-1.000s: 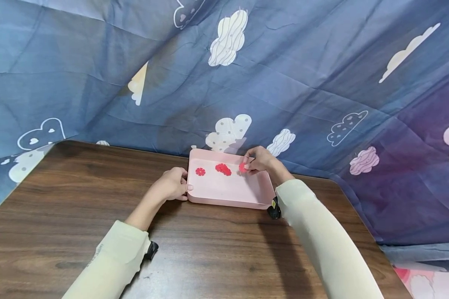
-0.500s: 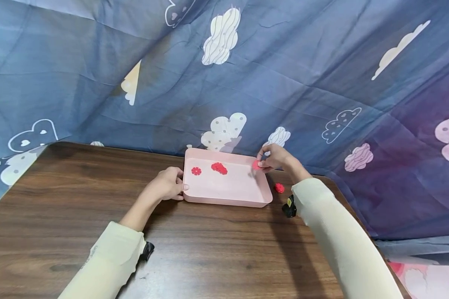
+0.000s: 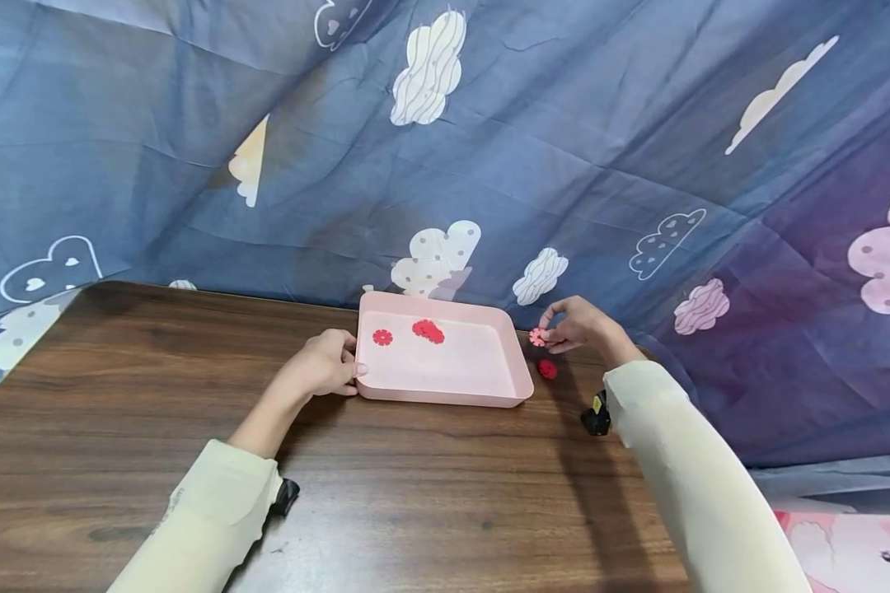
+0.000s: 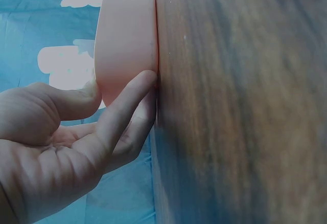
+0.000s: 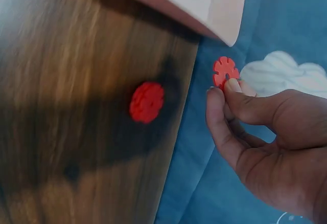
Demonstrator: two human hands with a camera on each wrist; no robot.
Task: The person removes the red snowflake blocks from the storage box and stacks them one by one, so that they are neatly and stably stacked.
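A shallow pink tray (image 3: 445, 362) sits on the table near its back edge. My left hand (image 3: 325, 364) holds its left corner, thumb over the rim; the left wrist view has the fingertips (image 4: 148, 78) low against the outer wall. Inside the tray lie one red notched plastic disc (image 3: 382, 337) and a small overlapping cluster of red discs (image 3: 428, 331). To the right of the tray, my right hand (image 3: 578, 324) pinches another red notched disc (image 5: 225, 70) between thumb and fingers, raised over the table. Below it, a stack of red discs (image 5: 147, 102) rests on the wood.
The brown wooden table (image 3: 386, 494) carries all of this. A blue curtain (image 3: 326, 165) with cloud prints hangs right behind its back edge. Pink patterned fabric (image 3: 853, 548) shows at the lower right.
My right hand has carried its red disc out of the tray, over the right wall, to above the table. The stack beside the tray has come into sight. My left hand keeps its hold.
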